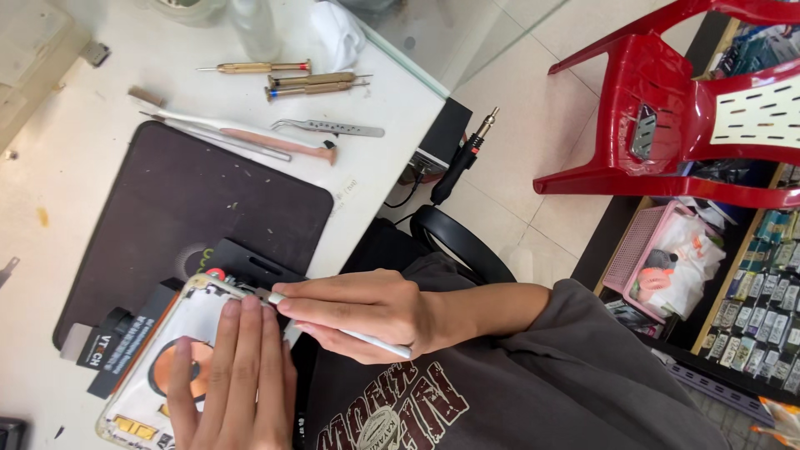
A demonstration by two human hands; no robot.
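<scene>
A phone lies face down with its back open (179, 358) on a dark work mat (192, 208), showing white shielding and an orange-ringed round coil. My left hand (237, 375) lies flat over the phone, fingers together, pressing it down. My right hand (367, 312) grips a thin white-handled tool (379, 343) like a pen. The tool's metal tip touches the phone's upper edge beside my left fingertips. A black packaging card (125, 333) lies under the phone.
Brass screwdrivers (312, 82), steel tweezers (329, 127) and a pink-tipped spudger (275, 142) lie on the white table beyond the mat. A soldering iron (462, 158) hangs off the table edge. A red plastic chair (667, 108) and a pink basket (658, 250) stand on the floor.
</scene>
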